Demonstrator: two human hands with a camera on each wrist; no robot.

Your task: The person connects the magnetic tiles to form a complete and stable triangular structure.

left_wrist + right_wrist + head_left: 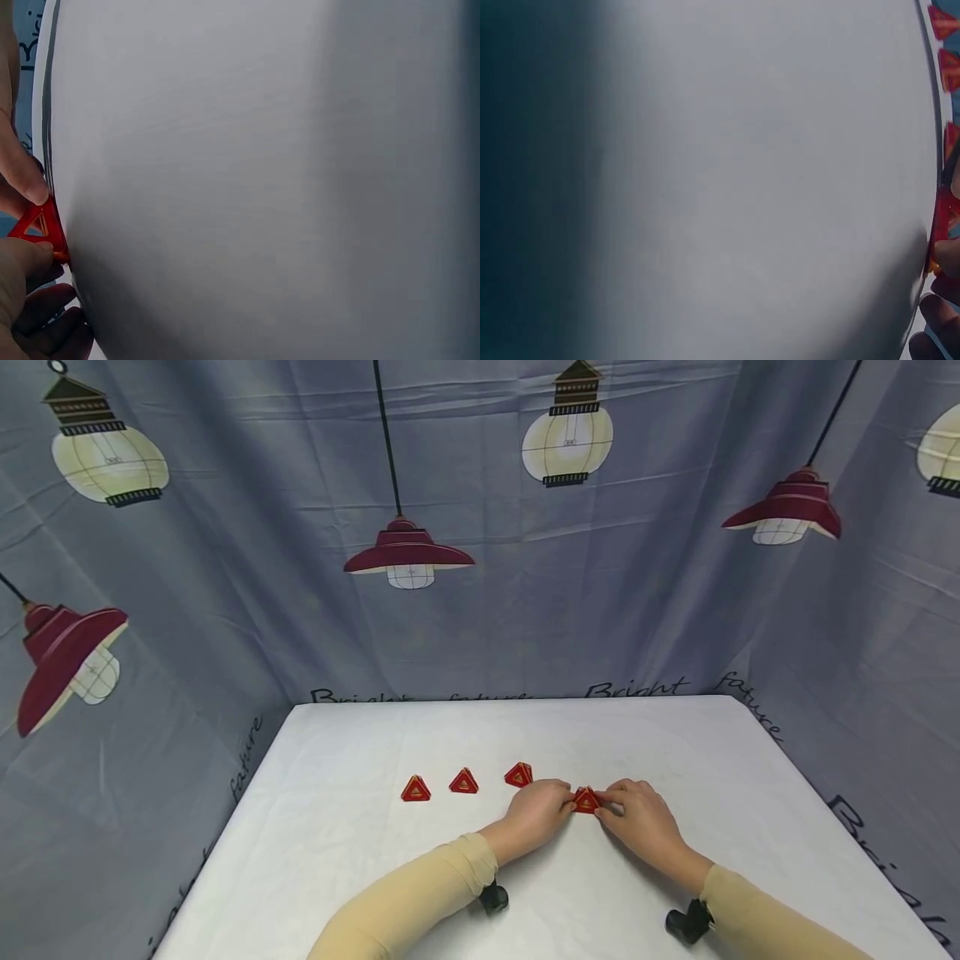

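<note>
A small red triangular piece with gold marks (587, 800) stands on the white table between both hands. My left hand (534, 817) pinches its left side with curled fingers. The right hand (643, 823) grips the opposite side between thumb and fingers. Seen from the left wrist, the red triangle (51, 229) has fingertips at two of its corners. At the right edge of the right wrist view, the piece is partly cut off and covered by fingers. Just behind the left hand sits another red triangle (519, 774).
Two more red triangular pieces, one at far left (416, 789) and one beside it (463, 782), stand in a loose row on the white table (337, 860). A grey-blue cloth (480, 635) printed with lamps hangs around the table's back and sides.
</note>
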